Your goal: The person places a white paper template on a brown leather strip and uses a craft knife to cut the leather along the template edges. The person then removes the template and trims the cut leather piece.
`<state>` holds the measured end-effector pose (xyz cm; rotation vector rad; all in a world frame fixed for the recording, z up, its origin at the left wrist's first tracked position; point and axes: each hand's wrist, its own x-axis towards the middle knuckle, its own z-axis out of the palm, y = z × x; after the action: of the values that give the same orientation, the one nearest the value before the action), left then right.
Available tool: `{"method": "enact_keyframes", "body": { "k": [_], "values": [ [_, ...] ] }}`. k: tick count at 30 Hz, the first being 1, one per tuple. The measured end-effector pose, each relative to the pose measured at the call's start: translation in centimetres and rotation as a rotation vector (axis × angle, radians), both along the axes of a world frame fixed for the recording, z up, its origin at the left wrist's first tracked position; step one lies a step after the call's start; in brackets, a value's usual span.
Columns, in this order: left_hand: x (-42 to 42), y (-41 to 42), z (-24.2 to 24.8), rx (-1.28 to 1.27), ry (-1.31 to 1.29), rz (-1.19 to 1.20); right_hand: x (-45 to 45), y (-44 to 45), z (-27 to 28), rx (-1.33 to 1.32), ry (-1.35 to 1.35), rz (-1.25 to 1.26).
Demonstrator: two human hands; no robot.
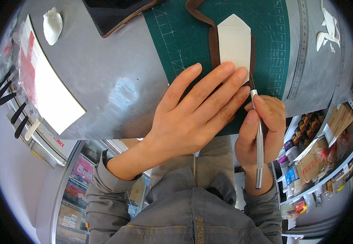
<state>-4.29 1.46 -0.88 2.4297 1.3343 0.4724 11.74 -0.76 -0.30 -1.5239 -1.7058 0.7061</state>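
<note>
A white pointed card template lies on brown leather, which shows along both of its sides, on a green cutting mat. My left hand is spread flat, its fingertips pressing on the template's lower part and covering some of it. Between the thumb and fingers of my right hand is a metal craft knife. Its thin blade points up at the template's lower right edge, beside the leather. A curled end of the brown leather reaches up and left from the template's top left.
A steel ruler lies right of the mat, with white scraps beyond it. At left are a white sheet, a white lump and several black-handled tools. A dark leather piece lies at the top. Stocked shelves stand below right.
</note>
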Motion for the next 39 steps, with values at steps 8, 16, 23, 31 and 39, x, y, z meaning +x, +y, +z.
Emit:
{"method": "enact_keyframes", "body": {
  "k": [8, 16, 23, 31, 39],
  "values": [
    [-0.15, 0.05, -0.22, 0.003, -0.039, -0.026, 0.13, -0.16, -0.21, 0.034, -0.022, 0.019],
    [-0.06, -0.10, -0.36, 0.010, -0.038, -0.020, 0.33, -0.28, -0.05, 0.026, -0.014, 0.020],
    [-0.03, -0.08, -0.37, 0.020, -0.032, -0.015, 0.41, -0.45, 0.28, -0.001, -0.011, 0.022],
    [0.01, -0.02, -0.29, 0.013, -0.032, -0.015, 0.37, -0.70, 0.14, 0.007, 0.037, 0.000],
    [0.03, -0.05, -0.30, 0.008, -0.037, -0.018, 0.36, -0.88, 0.14, -0.004, 0.047, -0.010]
  ]
}}
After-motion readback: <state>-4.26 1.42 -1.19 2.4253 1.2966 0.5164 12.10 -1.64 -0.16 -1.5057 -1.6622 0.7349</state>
